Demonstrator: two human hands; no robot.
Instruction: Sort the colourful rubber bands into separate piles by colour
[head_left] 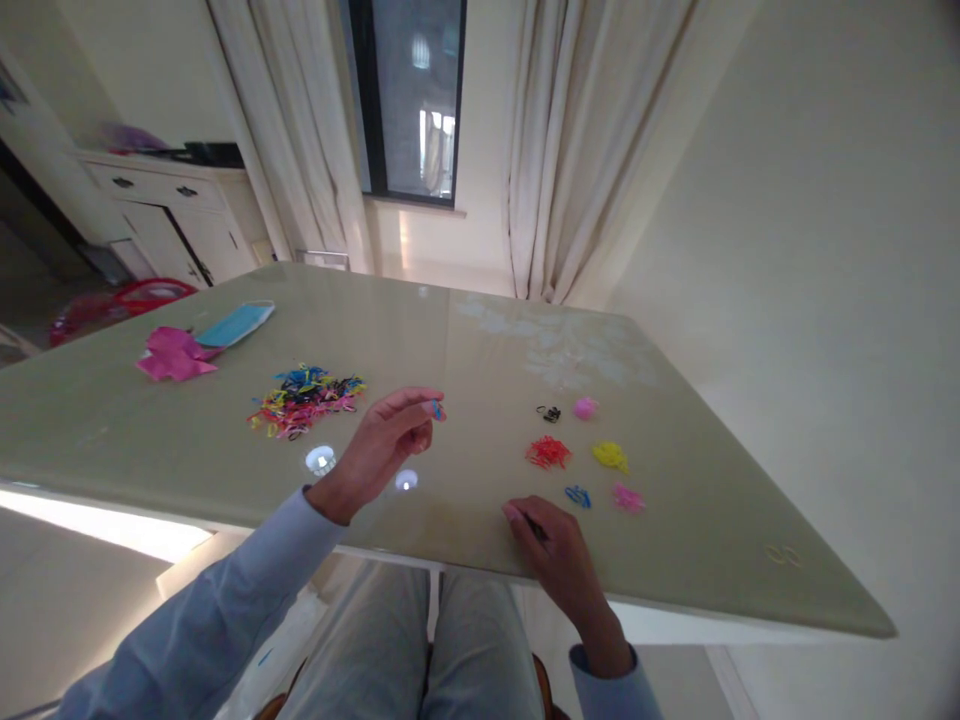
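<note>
My left hand (pixel 390 440) is raised over the middle of the table, its thumb and forefinger pinching a small blue rubber band (pixel 438 409), with a hint of red beside it. Left of that hand lies a mixed pile of coloured rubber bands (pixel 307 400). My right hand (pixel 555 550) rests curled at the table's front edge; something dark shows at its fingers, too small to name. Beyond it are sorted heaps: red bands (pixel 548 452), blue bands (pixel 578 496), yellow bands (pixel 611 457), pink bands (pixel 628 499), black bands (pixel 550 413) and a lighter pink heap (pixel 586 408).
A crumpled pink wrapper (pixel 176 355) and a blue face mask (pixel 238 325) lie at the table's left. Two pale loops (pixel 783 555) sit near the right corner of the glossy table (pixel 480 370). A cabinet (pixel 176 215) stands at the back left.
</note>
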